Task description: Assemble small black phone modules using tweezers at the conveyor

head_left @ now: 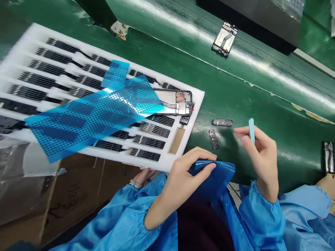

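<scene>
My left hand (183, 170) pinches a curled blue perforated film (217, 176) at the near edge of the green belt. My right hand (259, 157) is raised just right of it, fingers closed on a thin light-blue stick tool (251, 130) held upright. Two small black parts (222, 122) (213, 138) lie on the belt just beyond my hands. To the left, a white foam tray (188, 137) holds rows of black flex strips. A large blue perforated film (89, 116) and a phone frame (176, 102) lie on the tray.
Another phone frame (225, 38) lies farther up the green belt (261, 97), and one more (328, 157) sits at the right edge. Another person's hand (142, 176) and blue sleeve show under the tray's near edge. Cardboard (78, 188) lies below left.
</scene>
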### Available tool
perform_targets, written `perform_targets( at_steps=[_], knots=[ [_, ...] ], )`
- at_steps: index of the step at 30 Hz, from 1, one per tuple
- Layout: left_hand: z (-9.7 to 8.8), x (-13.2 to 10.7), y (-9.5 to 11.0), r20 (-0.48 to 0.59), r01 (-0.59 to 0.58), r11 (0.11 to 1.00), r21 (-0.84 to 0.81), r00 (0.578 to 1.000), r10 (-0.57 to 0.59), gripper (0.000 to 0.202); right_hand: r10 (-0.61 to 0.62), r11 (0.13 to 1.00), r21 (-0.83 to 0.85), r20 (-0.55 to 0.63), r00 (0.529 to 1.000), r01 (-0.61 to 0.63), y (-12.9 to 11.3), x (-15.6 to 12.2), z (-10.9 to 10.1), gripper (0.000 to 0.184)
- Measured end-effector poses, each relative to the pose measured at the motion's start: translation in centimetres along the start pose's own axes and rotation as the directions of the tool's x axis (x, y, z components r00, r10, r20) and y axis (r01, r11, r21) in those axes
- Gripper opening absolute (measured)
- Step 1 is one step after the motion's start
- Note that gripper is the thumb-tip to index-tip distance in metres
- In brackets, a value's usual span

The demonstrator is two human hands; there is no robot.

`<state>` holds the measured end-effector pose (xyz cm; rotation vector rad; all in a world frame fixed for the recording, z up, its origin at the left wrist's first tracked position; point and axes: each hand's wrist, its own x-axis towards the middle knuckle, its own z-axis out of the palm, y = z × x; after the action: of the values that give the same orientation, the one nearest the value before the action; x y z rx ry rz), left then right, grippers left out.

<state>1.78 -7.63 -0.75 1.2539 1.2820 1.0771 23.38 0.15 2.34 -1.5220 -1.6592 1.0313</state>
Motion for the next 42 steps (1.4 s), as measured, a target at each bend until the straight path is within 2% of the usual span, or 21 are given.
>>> perform_targets(
  at_steps=[2, 3, 8, 12, 15, 17, 19, 21, 23, 25, 28, 31, 34, 42],
  knots=[
    [-0.2, 0.1, 0.6, -0.045, 0.019, 0.999, -0.032, 0.999, -0.02, 0.011, 0.01, 0.996, 0.088, 0.08, 0.997, -0.017, -0.2, -2.4, -0.1, 0.018],
    [-0.2, 0.1, 0.8, -0.061, 0.026, 0.999, -0.039, 0.998, -0.028, 0.012, 0.0, 0.992, 0.128, 0.084, 0.996, -0.011, -0.2, -3.4, 0.0, 0.019],
    [-0.5, 0.4, 1.3, -0.07, 0.049, 0.997, -0.052, 0.996, -0.053, 0.013, -0.019, 0.969, 0.242, -0.094, 0.995, 0.041, -0.2, -6.3, 0.4, 0.029],
    [-0.7, 0.6, 1.3, -0.061, 0.076, 0.995, -0.058, 0.995, -0.08, 0.011, -0.116, 0.975, 0.163, -0.207, 0.971, 0.151, -0.9, -6.0, 0.4, 0.026],
    [-0.8, 0.6, 1.1, -0.07, 0.083, 0.995, -0.062, 0.994, -0.087, 0.009, -0.215, 0.968, 0.053, -0.329, 0.92, 0.246, -0.6, -4.9, 0.8, 0.026],
    [-0.8, 0.5, 1.0, -0.075, 0.092, 0.994, -0.062, 0.993, -0.097, 0.008, -0.235, 0.956, 0.068, -0.398, 0.887, 0.284, 0.0, -4.1, 1.2, 0.03],
    [-0.8, 0.3, 0.9, -0.079, 0.096, 0.993, -0.064, 0.992, -0.101, 0.007, -0.231, 0.933, 0.159, -0.421, 0.877, 0.322, 0.5, -3.5, 1.4, 0.031],
    [-0.7, 0.0, 0.8, -0.089, 0.091, 0.994, -0.064, 0.991, -0.096, 0.006, -0.201, 0.905, 0.279, -0.382, 0.902, 0.32, 0.9, -3.1, 1.6, 0.031],
    [-0.5, -0.4, 0.7, -0.111, 0.09, 0.994, -0.061, 0.989, -0.096, 0.005, -0.156, 0.888, 0.376, -0.297, 0.942, 0.265, 1.2, -2.8, 1.9, 0.031],
    [-0.3, -0.8, 0.5, -0.135, 0.101, 0.993, -0.055, 0.985, -0.107, 0.005, -0.106, 0.884, 0.43, -0.201, 0.974, 0.185, 1.5, -2.5, 2.2, 0.032],
    [0.0, -1.3, 0.4, -0.163, 0.107, 0.993, -0.05, 0.98, -0.114, 0.005, -0.049, 0.879, 0.471, -0.078, 0.996, 0.08, 1.9, -2.0, 2.8, 0.034],
    [0.3, -1.5, 0.4, -0.202, 0.104, 0.993, -0.049, 0.973, -0.111, 0.005, -0.014, 0.865, 0.502, 0.033, 0.999, -0.004, 2.5, -1.6, 3.1, 0.033],
    [0.5, -1.5, 0.4, -0.242, 0.111, 0.993, -0.036, 0.963, -0.116, 0.005, 0.01, 0.847, 0.528, 0.105, 0.994, -0.064, 3.3, -1.5, 3.0, 0.023],
    [0.9, -1.4, 0.5, -0.293, 0.11, 0.994, -0.01, 0.95, -0.108, 0.007, 0.049, 0.848, 0.514, 0.171, 0.984, -0.131, 4.7, -1.7, 2.5, 0.021]
  ],
)
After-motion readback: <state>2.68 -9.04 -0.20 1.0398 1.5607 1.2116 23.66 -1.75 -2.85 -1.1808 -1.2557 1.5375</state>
